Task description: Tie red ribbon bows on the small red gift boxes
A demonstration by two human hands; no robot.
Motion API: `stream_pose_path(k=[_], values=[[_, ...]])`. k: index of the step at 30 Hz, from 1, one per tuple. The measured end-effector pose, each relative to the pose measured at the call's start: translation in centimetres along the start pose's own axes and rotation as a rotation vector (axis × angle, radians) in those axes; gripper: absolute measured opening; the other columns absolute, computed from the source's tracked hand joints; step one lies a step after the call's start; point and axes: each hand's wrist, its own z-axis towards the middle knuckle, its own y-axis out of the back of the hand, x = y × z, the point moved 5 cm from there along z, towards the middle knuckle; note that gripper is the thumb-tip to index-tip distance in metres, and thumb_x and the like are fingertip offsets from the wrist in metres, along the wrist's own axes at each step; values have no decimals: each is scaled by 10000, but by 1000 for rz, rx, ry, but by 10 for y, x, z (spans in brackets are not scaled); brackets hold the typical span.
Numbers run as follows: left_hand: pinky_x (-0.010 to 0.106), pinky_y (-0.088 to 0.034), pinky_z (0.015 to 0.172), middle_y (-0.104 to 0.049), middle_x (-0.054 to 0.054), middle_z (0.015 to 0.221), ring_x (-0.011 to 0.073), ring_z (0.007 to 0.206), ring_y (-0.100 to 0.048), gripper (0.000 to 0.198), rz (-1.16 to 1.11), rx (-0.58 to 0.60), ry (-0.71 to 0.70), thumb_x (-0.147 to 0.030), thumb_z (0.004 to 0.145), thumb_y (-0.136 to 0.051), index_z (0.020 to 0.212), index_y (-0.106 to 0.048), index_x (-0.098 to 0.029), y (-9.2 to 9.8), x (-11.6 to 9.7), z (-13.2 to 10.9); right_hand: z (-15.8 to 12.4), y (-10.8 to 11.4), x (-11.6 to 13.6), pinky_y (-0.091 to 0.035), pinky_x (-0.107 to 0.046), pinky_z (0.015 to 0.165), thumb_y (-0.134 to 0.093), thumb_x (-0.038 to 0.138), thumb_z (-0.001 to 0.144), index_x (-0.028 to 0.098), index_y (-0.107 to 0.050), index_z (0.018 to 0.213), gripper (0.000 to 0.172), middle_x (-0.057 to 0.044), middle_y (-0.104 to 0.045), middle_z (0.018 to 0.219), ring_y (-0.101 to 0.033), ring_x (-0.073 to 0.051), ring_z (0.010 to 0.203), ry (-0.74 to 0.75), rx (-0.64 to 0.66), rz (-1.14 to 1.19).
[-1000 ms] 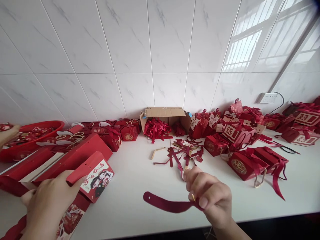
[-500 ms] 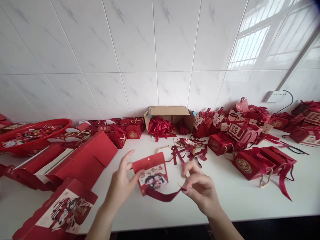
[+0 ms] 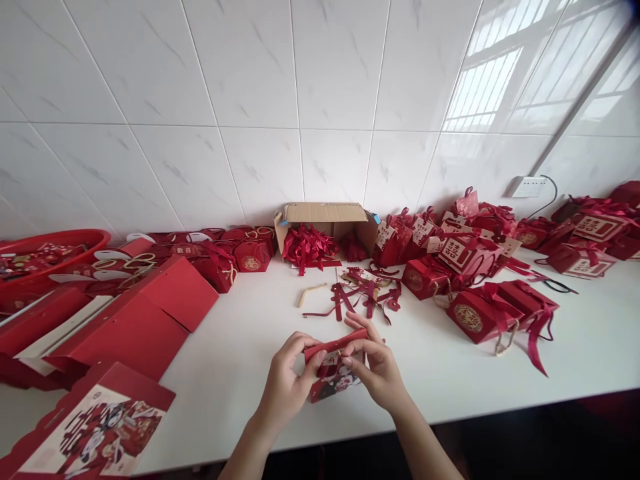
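Observation:
Both of my hands hold a small red card tag (image 3: pixel 334 371) printed with a cartoon couple, just above the white table (image 3: pixel 240 373) near its front edge. My left hand (image 3: pixel 289 380) pinches the tag's left side with curled fingers. My right hand (image 3: pixel 376 363) grips its right side and top fold. The dark red ribbon strip is mostly hidden behind the tag and my fingers. A pile of loose red ribbon strips (image 3: pixel 360 297) lies just beyond my hands.
An open cardboard box (image 3: pixel 327 230) of ribbons stands against the tiled wall. Red gift boxes (image 3: pixel 480 313) crowd the right side. Flat red box blanks (image 3: pixel 135 320) and a red basin (image 3: pixel 45 257) are on the left. A printed blank (image 3: pixel 95 427) lies at the front left.
My left hand brought the tag from the left stack to the middle. Both hands have closed together on it, and the ribbon strip that hung from my right hand is now tucked at the tag.

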Motion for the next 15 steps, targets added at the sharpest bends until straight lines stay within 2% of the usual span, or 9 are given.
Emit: stream_pose_path(k=[11,15], values=[[246,-473,736,-575,20,834,147,792,-581,154,-60,-8,9,-319,889,-532,834,-596,-190,-3,4,-1,-2,-7,2,-483,-385,891,-627,233,834,227,-686,794,72,-106,-541,1230,-542,-264,1139,78,-142,-99],[258,-489,756,-601,34,854,162,817,-599,152,-85,26,6,-318,875,-556,850,-635,-191,-1,2,-1,-5,-9,0,-508,-357,808,-647,203,814,223,-644,801,24,-85,-596,1041,-593,-225,997,168,-288,-100]])
